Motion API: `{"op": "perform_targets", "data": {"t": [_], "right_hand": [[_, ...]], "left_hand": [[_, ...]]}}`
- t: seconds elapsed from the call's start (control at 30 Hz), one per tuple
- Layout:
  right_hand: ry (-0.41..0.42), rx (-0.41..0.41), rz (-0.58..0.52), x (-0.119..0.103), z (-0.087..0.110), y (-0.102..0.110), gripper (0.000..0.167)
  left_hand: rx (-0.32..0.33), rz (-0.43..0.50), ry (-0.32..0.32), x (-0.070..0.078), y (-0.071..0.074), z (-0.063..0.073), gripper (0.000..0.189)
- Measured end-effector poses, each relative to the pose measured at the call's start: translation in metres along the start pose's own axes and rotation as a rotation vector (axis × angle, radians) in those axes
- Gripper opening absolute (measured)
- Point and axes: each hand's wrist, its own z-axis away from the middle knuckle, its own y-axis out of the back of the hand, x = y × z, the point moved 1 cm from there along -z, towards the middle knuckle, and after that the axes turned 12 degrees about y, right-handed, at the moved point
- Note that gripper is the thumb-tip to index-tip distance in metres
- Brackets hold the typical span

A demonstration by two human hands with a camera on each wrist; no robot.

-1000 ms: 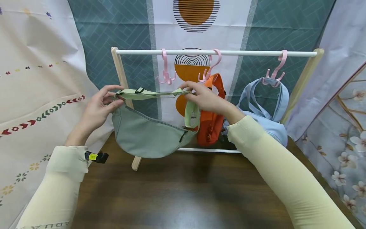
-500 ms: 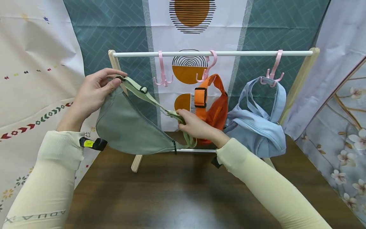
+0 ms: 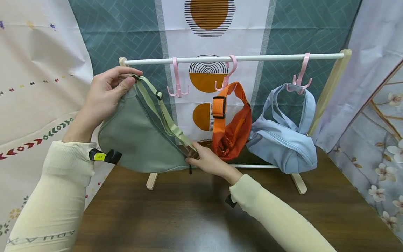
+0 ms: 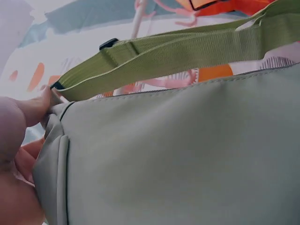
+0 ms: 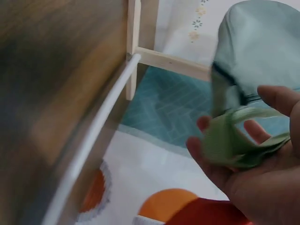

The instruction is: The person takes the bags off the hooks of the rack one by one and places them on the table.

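A grey-green waist bag [image 3: 143, 136] with a light green strap [image 3: 171, 126] hangs tilted between my hands, its left end higher. My left hand [image 3: 105, 94] pinches the bag's upper left corner by the strap end. In the left wrist view, the thumb presses that corner, and the strap with its black buckle [image 4: 108, 43] runs along the zipped top edge. At the lower right end, my right hand [image 3: 210, 160] holds the strap. Its fingers curl round a strap loop [image 5: 220, 138] in the right wrist view, close to the zipper end.
Behind stands a rack with a white rail [image 3: 267, 57]. Three pink hooks hang on it: the left hook [image 3: 177, 84] bears nothing, the middle one carries an orange waist bag [image 3: 233, 129], the right one a light blue bag [image 3: 284, 140]. Below is a brown wooden table [image 3: 176, 213].
My left hand has risen, lifting the bag's left end. My right hand has moved down and slightly left along the strap to the bag's lower right end, tilting the bag.
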Motion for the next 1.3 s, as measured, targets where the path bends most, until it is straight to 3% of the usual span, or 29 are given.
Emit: {"op": "perform_targets", "data": {"t": [0.13, 0.27, 0.4, 0.5, 0.77, 0.9, 1.07, 1.3], "right_hand": [[-0.009, 0.032, -0.230, 0.010, 0.005, -0.008, 0.047], [-0.021, 0.084, -0.494, 0.015, 0.010, -0.018, 0.049], [-0.021, 0.173, -0.534, 0.018, 0.018, -0.021, 0.049], [-0.004, 0.218, -0.579, 0.019, 0.023, -0.023, 0.049], [-0.029, 0.274, -0.776, 0.032, 0.027, -0.034, 0.049], [-0.061, 0.317, -0.831, 0.037, 0.027, -0.037, 0.054], [-0.057, 0.297, -0.850, 0.042, 0.027, -0.040, 0.056], [-0.133, 0.262, -0.825, 0.053, 0.026, -0.042, 0.038]], "left_hand": [[0.052, 0.140, 0.047, -0.012, 0.005, 0.003, 0.029], [0.104, 0.220, 0.088, -0.029, 0.012, 0.008, 0.028], [0.117, 0.304, 0.142, -0.050, 0.021, 0.014, 0.030], [0.111, 0.370, 0.189, -0.075, 0.028, 0.019, 0.032], [0.110, 0.264, 0.359, -0.151, 0.033, 0.043, 0.036], [0.096, 0.285, 0.411, -0.172, 0.032, 0.059, 0.037], [0.091, 0.332, 0.455, -0.192, 0.032, 0.078, 0.039], [0.074, 0.062, 0.578, -0.224, 0.023, 0.097, 0.048]]}}
